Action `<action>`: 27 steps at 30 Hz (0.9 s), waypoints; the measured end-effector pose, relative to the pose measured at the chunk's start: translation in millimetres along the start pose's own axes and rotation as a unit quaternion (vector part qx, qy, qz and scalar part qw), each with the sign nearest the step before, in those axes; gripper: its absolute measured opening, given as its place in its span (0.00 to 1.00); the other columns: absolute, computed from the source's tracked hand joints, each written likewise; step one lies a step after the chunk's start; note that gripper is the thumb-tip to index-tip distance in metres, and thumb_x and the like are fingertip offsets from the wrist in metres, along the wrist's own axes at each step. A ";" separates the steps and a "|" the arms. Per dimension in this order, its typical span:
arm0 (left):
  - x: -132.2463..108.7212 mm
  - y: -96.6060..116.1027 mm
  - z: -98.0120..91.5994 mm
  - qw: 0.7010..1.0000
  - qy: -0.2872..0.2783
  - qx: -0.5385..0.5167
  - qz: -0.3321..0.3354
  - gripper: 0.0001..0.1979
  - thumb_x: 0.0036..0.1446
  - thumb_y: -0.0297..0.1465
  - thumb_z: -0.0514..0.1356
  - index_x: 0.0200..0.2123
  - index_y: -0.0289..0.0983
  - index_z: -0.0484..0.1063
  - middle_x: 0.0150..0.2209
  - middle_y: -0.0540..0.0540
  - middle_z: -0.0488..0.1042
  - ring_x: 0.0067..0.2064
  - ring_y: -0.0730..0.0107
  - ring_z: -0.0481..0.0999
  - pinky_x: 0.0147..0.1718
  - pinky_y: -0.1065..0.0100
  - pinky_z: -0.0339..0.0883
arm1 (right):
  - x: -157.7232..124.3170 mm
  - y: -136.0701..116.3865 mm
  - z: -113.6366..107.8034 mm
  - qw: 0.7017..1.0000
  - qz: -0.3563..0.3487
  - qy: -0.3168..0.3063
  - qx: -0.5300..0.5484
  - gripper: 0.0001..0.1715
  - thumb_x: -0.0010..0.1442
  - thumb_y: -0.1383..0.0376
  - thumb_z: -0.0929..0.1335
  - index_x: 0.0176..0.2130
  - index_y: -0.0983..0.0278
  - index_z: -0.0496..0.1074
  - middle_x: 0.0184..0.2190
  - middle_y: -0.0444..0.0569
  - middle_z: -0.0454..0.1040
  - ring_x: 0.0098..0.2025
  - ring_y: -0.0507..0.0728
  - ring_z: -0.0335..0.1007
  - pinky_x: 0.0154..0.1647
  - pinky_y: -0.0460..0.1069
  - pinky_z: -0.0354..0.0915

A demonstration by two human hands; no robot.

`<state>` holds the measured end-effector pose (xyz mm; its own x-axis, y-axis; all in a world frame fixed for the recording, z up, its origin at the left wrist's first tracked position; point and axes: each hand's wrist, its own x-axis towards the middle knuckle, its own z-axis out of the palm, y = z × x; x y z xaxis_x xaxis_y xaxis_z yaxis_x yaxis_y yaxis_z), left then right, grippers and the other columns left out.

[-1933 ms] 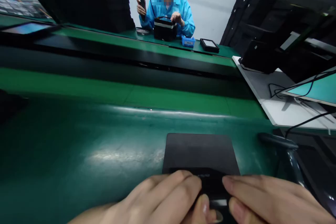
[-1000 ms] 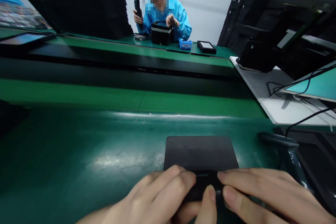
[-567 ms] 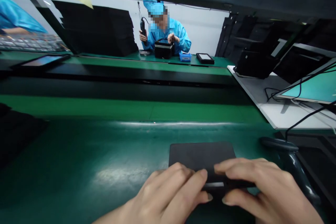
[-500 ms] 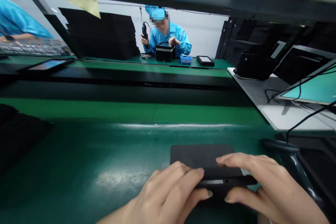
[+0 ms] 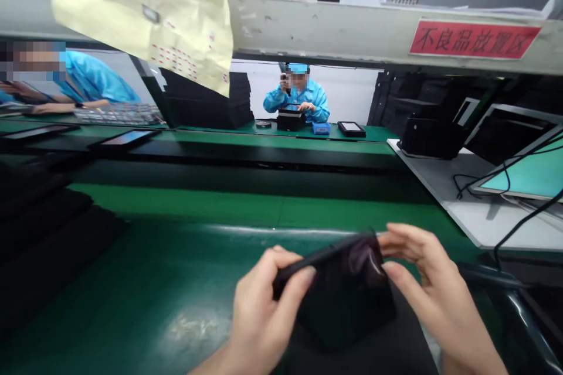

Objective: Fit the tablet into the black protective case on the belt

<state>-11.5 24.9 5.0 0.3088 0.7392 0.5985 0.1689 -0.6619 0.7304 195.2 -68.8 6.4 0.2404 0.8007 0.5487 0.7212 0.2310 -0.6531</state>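
Black tablet [image 5: 343, 299] is held raised and tilted above the green table [image 5: 145, 263]. Left hand [image 5: 264, 304] pinches its left edge narrowly between thumb and fingers. Right hand [image 5: 426, 269] holds the right edge, fingers wider apart. Farther off, a co-worker in blue [image 5: 303, 96] is behind a black case [image 5: 291, 121].

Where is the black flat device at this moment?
In the head view, the black flat device is held up, tilted, between the left hand and right hand, above the dark mat on the green bench.
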 end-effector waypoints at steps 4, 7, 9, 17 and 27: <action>15.4 -6.7 -4.3 0.936 0.138 -0.241 -0.215 0.14 0.51 0.40 0.64 0.26 0.37 0.67 0.22 0.54 0.65 0.24 0.78 0.61 0.22 0.79 0.59 | 1.3 14.8 -4.4 0.989 0.076 -0.115 0.061 0.34 0.62 0.55 0.63 0.63 0.56 0.48 0.54 0.54 0.66 0.52 0.56 0.68 0.49 0.50 0.69; 25.3 -5.9 -7.3 0.882 0.162 -0.344 -0.277 0.18 0.43 0.41 0.69 0.24 0.36 0.67 0.23 0.52 0.66 0.25 0.77 0.62 0.23 0.78 0.60 | -3.3 21.1 -7.6 0.969 0.141 -0.185 0.079 0.33 0.62 0.52 0.62 0.63 0.55 0.52 0.53 0.53 0.67 0.54 0.59 0.65 0.51 0.52 0.67; 28.3 -3.5 -10.2 0.867 0.145 -0.364 -0.307 0.19 0.41 0.41 0.70 0.23 0.35 0.65 0.22 0.52 0.65 0.25 0.77 0.62 0.23 0.78 0.60 | -7.3 23.4 -7.9 0.963 0.182 -0.176 0.092 0.30 0.61 0.51 0.62 0.60 0.54 0.58 0.50 0.51 0.70 0.52 0.58 0.66 0.48 0.49 0.68; 19.1 -5.1 -35.7 0.897 -0.057 -0.336 -0.283 0.15 0.53 0.44 0.61 0.29 0.36 0.70 0.25 0.50 0.67 0.26 0.75 0.65 0.23 0.76 0.63 | -6.6 4.1 -16.8 0.862 0.323 -0.151 0.361 0.29 0.59 0.52 0.64 0.57 0.60 0.62 0.41 0.52 0.74 0.41 0.59 0.73 0.39 0.49 0.69; -0.3 12.8 -46.0 0.867 -0.083 -0.397 -0.291 0.17 0.50 0.48 0.61 0.40 0.47 0.78 0.41 0.46 0.78 0.43 0.59 0.77 0.43 0.66 0.73 | -14.6 0.8 -21.9 0.879 0.340 -0.086 0.323 0.26 0.54 0.53 0.67 0.49 0.62 0.71 0.37 0.54 0.76 0.37 0.61 0.74 0.36 0.51 0.71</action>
<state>-52.4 21.9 29.4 0.5282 0.8479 0.0447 -0.3355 0.1600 0.9283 206.5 -92.4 9.3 0.3317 0.9338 -0.1338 -0.0840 -0.1120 -0.9902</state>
